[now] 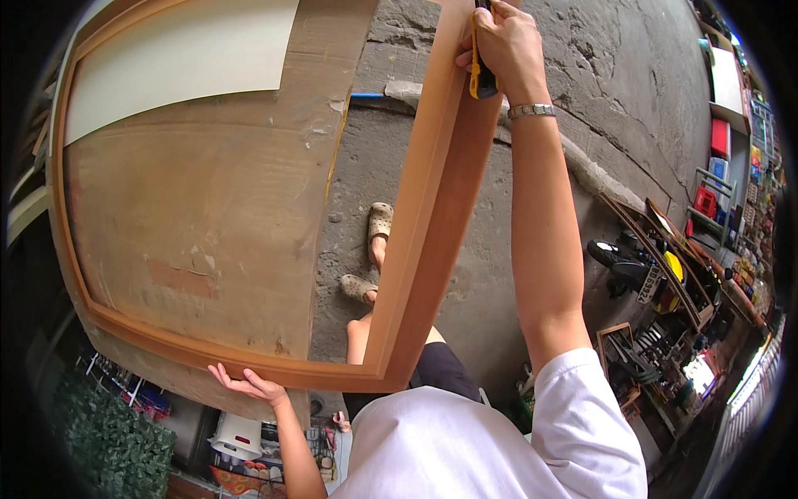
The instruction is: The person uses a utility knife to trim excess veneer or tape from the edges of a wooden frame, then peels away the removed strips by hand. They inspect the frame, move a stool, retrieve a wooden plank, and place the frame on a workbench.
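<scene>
Concrete ground [615, 100], grey and cracked, a raised, broken ridge [586, 166] running across it. Far right, cluttered: red box [721, 139], motorbike [623, 259] with a yellow part, wood strips [657, 258] leaning close by. Lower left: leafy greenery [116, 437], then a white plastic item [237, 437], kind unclear.

Brown board [199, 224] at left, surface scuffed and stained. White sheet [183, 66] on its far part, one corner square, near edge looking curved through the lens.

Wooden frame [440, 208], orange-brown, set over the board. Left bar and most of the near bar overlie it; right bar reaches past the board's edge, above bare ground. Near right corner is close to the wearer's white shirt [449, 453] and dark shorts [449, 370]. Through the opening: two beige clogs [380, 220] on the feet.

Right hand [509, 46] at the far end of the right bar, closed around a yellow-and-black tool [482, 75], held lengthwise along the bar. Blade, if any, cannot be made out. Metal-banded watch [531, 110] on that wrist.

Left hand [249, 386] at the near bar's outer edge, palm up, fingers spread and gripping nothing. Whether it bears any weight, cannot tell.
</scene>
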The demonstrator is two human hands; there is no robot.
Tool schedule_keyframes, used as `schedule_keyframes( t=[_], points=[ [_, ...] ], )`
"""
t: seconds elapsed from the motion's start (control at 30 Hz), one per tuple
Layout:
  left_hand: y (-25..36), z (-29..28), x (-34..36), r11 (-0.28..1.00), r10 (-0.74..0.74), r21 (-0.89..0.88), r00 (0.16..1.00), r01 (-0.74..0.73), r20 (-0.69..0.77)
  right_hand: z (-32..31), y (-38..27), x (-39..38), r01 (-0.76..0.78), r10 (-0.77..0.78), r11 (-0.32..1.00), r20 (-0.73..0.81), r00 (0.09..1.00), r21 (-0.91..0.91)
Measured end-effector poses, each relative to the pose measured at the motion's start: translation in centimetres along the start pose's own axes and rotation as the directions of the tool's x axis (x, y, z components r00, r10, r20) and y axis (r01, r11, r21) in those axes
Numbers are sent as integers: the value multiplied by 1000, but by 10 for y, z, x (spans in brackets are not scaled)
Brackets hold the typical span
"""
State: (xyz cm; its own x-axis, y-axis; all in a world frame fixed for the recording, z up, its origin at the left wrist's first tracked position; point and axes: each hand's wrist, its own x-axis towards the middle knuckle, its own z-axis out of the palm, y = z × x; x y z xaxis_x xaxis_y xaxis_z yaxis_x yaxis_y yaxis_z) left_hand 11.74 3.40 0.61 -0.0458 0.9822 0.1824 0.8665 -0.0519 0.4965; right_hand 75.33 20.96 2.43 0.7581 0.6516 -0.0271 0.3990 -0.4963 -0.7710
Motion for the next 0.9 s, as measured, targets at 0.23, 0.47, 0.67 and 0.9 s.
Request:
schedule_keyframes(
  t=[0.23, 0.47, 0.67, 0.9],
  points=[
    [-2, 0, 0, 1000, 18, 12, 1000, -18, 9, 5, -7, -3, 129, -146, 975, -86, 986, -181],
    [-1, 1, 1, 1000, 23, 16, 1000, -23, 1, -8, -28, -10, -88, 89, 996, 80, 993, -23],
    [2, 1, 2, 1000, 5, 18, 1000, -5, 5, -1, -22, -5, 2, -2, 996, 7, 1000, -92],
    [4, 1, 2, 1000, -26, -1, 1000, 26, 12, 2, -7, 5, 120, -123, 970, -1, 992, -211]
  ],
)
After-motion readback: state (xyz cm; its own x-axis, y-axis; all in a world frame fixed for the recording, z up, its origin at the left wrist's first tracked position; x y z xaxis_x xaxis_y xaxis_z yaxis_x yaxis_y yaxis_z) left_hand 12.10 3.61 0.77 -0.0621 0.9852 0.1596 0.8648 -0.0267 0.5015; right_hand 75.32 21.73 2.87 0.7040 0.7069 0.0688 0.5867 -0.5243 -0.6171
